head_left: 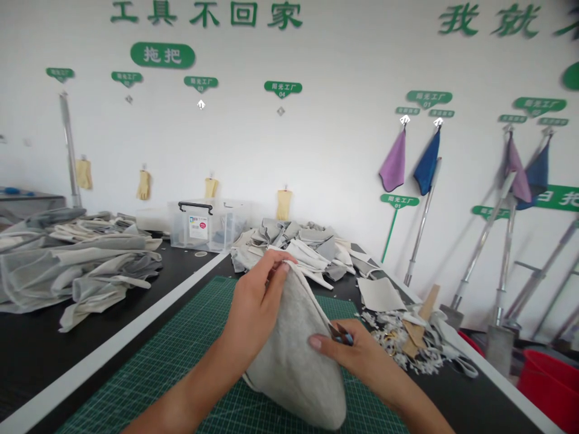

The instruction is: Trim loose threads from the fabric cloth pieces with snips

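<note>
1. Left hand (256,301): fingers and thumb are pressed together, pinching the top of a pale grey cloth piece (294,367) near the centre of the frame.
2. Right hand (357,355): fingers are curled, pinching small blue-handled snips (341,335) against the cloth's right edge.
3. Cloth piece: held up between both hands, its lower end resting on a green cutting mat (335,307) at lower centre.
4. Progress: a large cloth heap (76,268) lies at left and a second heap (289,247) lies ahead. Pale scraps (398,340) lie at right on the black tabletop (76,361), which suggests earlier cutting. How much of this edge is finished cannot be told.
5. Background: a clear plastic box (199,226) stands beyond the mat, before a wall hung with yellow gloves (143,185).
</note>
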`<state>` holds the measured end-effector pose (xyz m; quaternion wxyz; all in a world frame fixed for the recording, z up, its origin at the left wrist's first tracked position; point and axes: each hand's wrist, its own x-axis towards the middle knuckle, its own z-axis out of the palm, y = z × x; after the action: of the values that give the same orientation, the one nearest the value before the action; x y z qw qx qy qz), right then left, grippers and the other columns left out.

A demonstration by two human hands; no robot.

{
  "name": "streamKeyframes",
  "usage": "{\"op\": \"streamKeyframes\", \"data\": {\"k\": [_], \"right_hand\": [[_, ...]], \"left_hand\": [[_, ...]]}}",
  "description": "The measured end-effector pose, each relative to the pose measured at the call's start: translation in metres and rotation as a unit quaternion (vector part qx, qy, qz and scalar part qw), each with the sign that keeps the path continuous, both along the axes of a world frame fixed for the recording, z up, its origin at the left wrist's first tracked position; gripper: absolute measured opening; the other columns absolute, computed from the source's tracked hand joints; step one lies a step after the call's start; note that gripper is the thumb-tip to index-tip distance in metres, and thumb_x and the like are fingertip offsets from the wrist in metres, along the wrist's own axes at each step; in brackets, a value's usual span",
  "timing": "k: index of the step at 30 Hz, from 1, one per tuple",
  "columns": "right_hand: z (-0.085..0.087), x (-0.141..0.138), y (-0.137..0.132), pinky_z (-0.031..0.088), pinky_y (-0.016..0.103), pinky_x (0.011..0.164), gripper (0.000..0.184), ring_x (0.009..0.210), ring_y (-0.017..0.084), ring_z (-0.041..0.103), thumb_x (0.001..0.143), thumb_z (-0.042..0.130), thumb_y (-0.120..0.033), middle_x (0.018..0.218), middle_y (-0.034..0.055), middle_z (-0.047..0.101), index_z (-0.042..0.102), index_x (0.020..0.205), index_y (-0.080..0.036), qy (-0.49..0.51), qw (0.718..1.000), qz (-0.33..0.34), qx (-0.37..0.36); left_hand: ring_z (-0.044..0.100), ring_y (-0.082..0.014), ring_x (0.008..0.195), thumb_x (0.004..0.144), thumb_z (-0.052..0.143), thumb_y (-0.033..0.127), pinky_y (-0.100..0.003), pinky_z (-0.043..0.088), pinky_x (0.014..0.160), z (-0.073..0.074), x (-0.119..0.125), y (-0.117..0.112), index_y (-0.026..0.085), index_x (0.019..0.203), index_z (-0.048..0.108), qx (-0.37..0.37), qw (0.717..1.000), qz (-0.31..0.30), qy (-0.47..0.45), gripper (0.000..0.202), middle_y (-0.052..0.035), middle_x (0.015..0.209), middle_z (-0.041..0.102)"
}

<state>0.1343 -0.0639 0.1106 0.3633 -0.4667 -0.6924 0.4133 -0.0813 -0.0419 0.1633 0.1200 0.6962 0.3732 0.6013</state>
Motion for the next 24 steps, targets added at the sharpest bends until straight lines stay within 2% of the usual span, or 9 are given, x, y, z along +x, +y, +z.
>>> {"op": "streamKeyframes", "data": {"k": [3,8,10,13,15,17,19,22,24], "right_hand": [[0.006,0.025,0.004,0.038,0.023,0.062,0.042,0.073,0.016,0.051,0.085,0.069,-0.057,0.075,0.0010,0.059,0.070,0.075,-0.016,-0.061,0.998,0.025,-0.005],[0.014,0.068,0.009,0.045,0.026,0.077,0.039,0.092,0.022,0.060,0.084,0.069,-0.056,0.099,0.0034,0.069,0.075,0.102,-0.022,-0.145,0.989,-0.014,0.005],[0.015,0.076,0.013,0.045,0.026,0.075,0.038,0.088,0.022,0.060,0.084,0.068,-0.056,0.096,0.0029,0.070,0.075,0.097,-0.022,-0.188,0.981,-0.006,0.040],[0.016,0.081,0.023,0.043,0.026,0.069,0.040,0.076,0.020,0.059,0.087,0.061,-0.057,0.078,0.0016,0.067,0.070,0.076,-0.020,-0.245,0.964,-0.017,0.098],[0.019,0.082,0.030,0.043,0.026,0.068,0.038,0.073,0.020,0.059,0.089,0.057,-0.054,0.074,0.0014,0.067,0.068,0.075,-0.020,-0.265,0.954,-0.054,0.129],[0.023,0.085,0.036,0.042,0.026,0.066,0.031,0.072,0.021,0.060,0.089,0.056,-0.051,0.075,0.0013,0.068,0.070,0.086,-0.023,-0.282,0.938,-0.119,0.160],[0.029,0.091,0.038,0.040,0.026,0.063,0.028,0.067,0.020,0.061,0.089,0.057,-0.047,0.073,0.0004,0.069,0.070,0.101,-0.026,-0.301,0.910,-0.207,0.196],[0.036,0.100,0.033,0.040,0.025,0.062,0.033,0.063,0.018,0.061,0.090,0.056,-0.048,0.073,-0.0003,0.069,0.066,0.114,-0.029,-0.285,0.863,-0.327,0.258],[0.034,0.107,0.025,0.041,0.025,0.062,0.037,0.062,0.018,0.061,0.092,0.054,-0.052,0.071,0.0001,0.068,0.065,0.116,-0.027,-0.267,0.852,-0.352,0.281]], "left_hand": [[0.064,-0.0206,0.095,0.101,0.044,0.033,-0.030,0.049,0.081,0.010,-0.008,0.001,0.025,0.107,0.064,0.024,0.998,0.032,-0.046,0.023,-0.0019,0.102,0.070],[0.062,-0.0194,0.094,0.100,0.046,0.032,-0.030,0.048,0.084,0.026,-0.020,-0.002,0.024,0.106,0.064,0.054,0.994,0.051,-0.081,0.021,-0.0021,0.103,0.069],[0.062,-0.0192,0.092,0.100,0.046,0.032,-0.030,0.047,0.085,0.031,-0.026,-0.002,0.023,0.105,0.064,0.066,0.992,0.062,-0.084,0.021,-0.0019,0.100,0.068],[0.061,-0.0192,0.091,0.098,0.048,0.032,-0.030,0.047,0.085,0.038,-0.035,0.006,0.022,0.105,0.064,0.085,0.990,0.072,-0.091,0.020,-0.0020,0.098,0.067],[0.060,-0.0191,0.091,0.098,0.048,0.032,-0.029,0.047,0.083,0.043,-0.041,0.017,0.022,0.104,0.064,0.090,0.989,0.059,-0.099,0.020,-0.0024,0.097,0.067],[0.060,-0.0188,0.090,0.097,0.049,0.033,-0.028,0.047,0.081,0.049,-0.047,0.031,0.021,0.103,0.064,0.093,0.989,0.045,-0.108,0.020,-0.0029,0.095,0.066],[0.059,-0.0182,0.089,0.097,0.050,0.033,-0.028,0.047,0.080,0.056,-0.052,0.042,0.021,0.103,0.064,0.103,0.987,0.041,-0.120,0.020,-0.0029,0.094,0.065],[0.058,-0.0176,0.088,0.095,0.053,0.031,-0.029,0.047,0.082,0.064,-0.064,0.050,0.023,0.103,0.065,0.134,0.981,0.044,-0.132,0.016,-0.0027,0.094,0.064],[0.058,-0.0183,0.088,0.095,0.055,0.032,-0.031,0.048,0.081,0.062,-0.075,0.050,0.025,0.103,0.066,0.133,0.982,0.042,-0.125,0.015,-0.0032,0.096,0.064]]}}
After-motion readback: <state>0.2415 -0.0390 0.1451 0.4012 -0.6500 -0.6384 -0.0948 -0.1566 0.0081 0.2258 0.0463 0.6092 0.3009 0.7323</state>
